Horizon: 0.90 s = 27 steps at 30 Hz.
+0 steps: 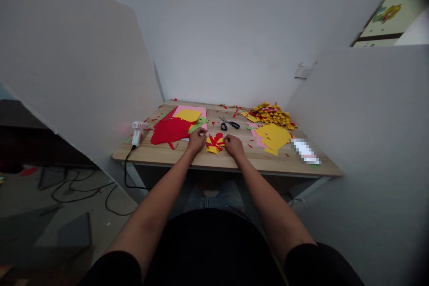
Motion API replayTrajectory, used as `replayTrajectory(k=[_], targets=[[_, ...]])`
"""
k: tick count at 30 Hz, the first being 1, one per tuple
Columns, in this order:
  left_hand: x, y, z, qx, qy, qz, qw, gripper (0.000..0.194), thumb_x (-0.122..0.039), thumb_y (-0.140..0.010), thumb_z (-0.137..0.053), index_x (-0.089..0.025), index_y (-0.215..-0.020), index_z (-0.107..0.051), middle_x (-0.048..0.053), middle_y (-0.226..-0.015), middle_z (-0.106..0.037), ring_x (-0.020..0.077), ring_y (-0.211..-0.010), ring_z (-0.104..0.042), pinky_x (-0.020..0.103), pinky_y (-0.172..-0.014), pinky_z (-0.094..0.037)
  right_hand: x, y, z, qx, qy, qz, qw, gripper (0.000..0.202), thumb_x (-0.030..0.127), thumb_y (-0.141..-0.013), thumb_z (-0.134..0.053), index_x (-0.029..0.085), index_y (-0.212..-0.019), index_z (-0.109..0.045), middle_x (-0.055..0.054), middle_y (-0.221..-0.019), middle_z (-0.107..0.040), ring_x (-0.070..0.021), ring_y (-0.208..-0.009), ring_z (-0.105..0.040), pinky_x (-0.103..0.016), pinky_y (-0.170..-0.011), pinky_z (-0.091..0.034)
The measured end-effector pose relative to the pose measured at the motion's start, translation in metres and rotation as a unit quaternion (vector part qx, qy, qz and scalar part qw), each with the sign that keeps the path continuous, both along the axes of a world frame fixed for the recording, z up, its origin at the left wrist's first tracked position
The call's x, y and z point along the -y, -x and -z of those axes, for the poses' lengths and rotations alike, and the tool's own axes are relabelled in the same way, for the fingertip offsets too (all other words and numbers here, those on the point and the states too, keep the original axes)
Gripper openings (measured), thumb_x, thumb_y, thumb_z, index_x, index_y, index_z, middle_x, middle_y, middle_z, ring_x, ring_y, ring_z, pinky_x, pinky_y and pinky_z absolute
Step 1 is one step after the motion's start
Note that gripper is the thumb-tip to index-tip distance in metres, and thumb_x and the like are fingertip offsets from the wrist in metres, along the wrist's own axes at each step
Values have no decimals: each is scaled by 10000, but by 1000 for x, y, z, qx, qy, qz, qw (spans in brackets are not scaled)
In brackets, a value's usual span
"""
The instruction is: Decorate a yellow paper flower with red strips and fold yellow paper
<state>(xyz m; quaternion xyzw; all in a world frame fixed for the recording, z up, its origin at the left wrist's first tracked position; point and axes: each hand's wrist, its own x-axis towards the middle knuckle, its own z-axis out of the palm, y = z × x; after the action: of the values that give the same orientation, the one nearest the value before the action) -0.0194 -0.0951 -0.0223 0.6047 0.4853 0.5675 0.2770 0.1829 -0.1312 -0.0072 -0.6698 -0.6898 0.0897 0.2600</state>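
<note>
A red and yellow cut-out flower, of felt or paper, lies near the front edge of the table between my hands. My left hand is just to its left, thumb and fingers pinched together; whatever they hold is too small to make out. At the flower's right edge, my right hand has its fingers closed on the yellow material. Close behind the flower lie black-handled scissors. Red sheets and a green piece lie just left of my left hand.
A white glue gun with a black cord stands at the table's left edge. Yellow sheets lie on the right, before a heap of yellow and red pieces. A blurred-out flat object sits front right. White panels enclose the table.
</note>
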Motion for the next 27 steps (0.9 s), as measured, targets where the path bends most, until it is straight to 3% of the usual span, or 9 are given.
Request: replayTrajectory(k=[12, 27], targets=[[3, -1, 1, 14, 12, 44, 999, 130, -221, -690, -717, -168, -795, -662, 17, -752, -666, 158, -717, -597, 282, -706, -483, -6, -1, 1, 6, 7, -15, 1000, 255, 260, -924, -497, 237, -990, -742, -53, -1062, -766, -187, -951, -673, -245, -777, -426], [-1, -1, 5, 19, 25, 75, 997, 81, -228, -665, -679, -186, -717, -632, 19, -744, -663, 166, -721, -601, 301, -721, -481, -2, 0, 2, -2, -7, -6, 1000, 266, 260, -943, -473, 245, -1000, -733, -50, -1041, -769, -180, -942, -678, -241, -775, -423]])
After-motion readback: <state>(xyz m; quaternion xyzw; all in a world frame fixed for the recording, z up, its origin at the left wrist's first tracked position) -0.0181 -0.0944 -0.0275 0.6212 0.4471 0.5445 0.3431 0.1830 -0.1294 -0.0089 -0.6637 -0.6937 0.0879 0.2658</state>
